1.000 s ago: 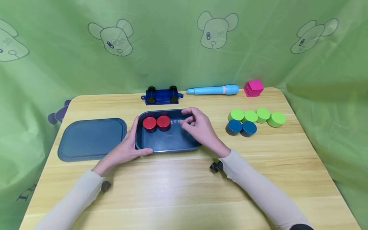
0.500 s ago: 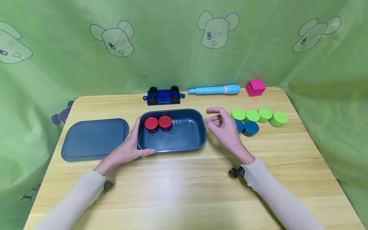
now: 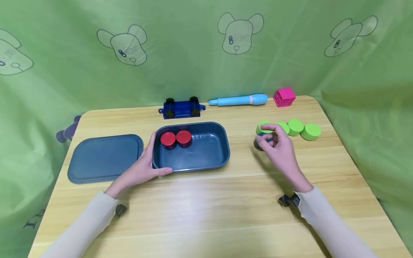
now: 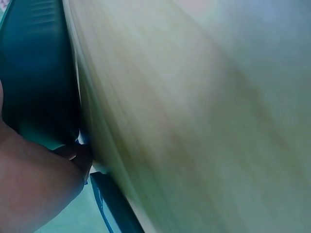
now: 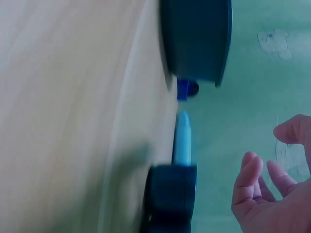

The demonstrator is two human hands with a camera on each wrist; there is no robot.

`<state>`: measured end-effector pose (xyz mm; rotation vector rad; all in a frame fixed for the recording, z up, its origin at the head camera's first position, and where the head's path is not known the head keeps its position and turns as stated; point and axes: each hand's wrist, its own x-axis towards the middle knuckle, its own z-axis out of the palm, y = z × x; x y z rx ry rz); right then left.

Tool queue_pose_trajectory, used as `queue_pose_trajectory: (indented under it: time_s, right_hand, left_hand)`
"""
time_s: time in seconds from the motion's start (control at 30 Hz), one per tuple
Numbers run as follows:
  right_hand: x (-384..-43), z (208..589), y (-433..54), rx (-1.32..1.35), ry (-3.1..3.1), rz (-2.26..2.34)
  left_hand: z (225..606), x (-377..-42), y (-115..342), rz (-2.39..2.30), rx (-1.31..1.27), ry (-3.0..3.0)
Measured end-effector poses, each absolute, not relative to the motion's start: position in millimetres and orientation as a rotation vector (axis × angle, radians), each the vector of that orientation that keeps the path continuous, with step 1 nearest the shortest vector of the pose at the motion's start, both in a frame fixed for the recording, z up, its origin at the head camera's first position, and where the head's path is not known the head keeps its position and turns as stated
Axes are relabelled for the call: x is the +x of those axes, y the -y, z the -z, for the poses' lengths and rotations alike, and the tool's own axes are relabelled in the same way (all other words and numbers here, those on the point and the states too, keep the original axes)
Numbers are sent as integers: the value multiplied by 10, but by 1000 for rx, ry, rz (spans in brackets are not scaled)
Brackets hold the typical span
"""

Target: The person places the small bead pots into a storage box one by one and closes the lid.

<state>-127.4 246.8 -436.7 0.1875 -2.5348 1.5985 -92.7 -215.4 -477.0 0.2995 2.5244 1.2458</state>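
My left hand (image 3: 142, 167) holds the left end of an open dark blue box (image 3: 211, 163), thumb along its front wall and fingers at its left side. Two red round blocks (image 3: 184, 138) sit side by side inside, toward the back left. To the right, my right hand (image 3: 282, 152) hovers over two dark blue round blocks (image 5: 172, 191), largely hidden by it in the head view. Its fingers are loosely bent and apart, with nothing between them in the right wrist view. Several light green round blocks (image 3: 311, 132) lie just behind.
A flat dark blue lid (image 3: 104, 157) lies left of the box. Along the back of the wooden table (image 3: 206, 211) are a blue wheeled toy car base (image 3: 182, 108), a light blue pen-shaped thing (image 3: 237, 100) and a pink cube (image 3: 284, 97). Green cloth (image 3: 187, 68) hangs behind.
My right hand has moved from inside the box's right end out to the right, over the dark blue blocks. The left hand and the red blocks have stayed in place.
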Motion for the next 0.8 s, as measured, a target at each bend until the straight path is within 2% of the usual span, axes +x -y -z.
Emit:
queue_pose_trajectory:
  time_s: [0.5, 0.8]
  right_hand:
    - [-1199, 4500, -3051, 16, 2700, -1269]
    - [-1305, 4675, -3243, 35, 2788, -1279]
  left_hand:
    - [4785, -932, 2167, -1248, 302, -2517]
    - [4793, -929, 2172, -1250, 298, -2529]
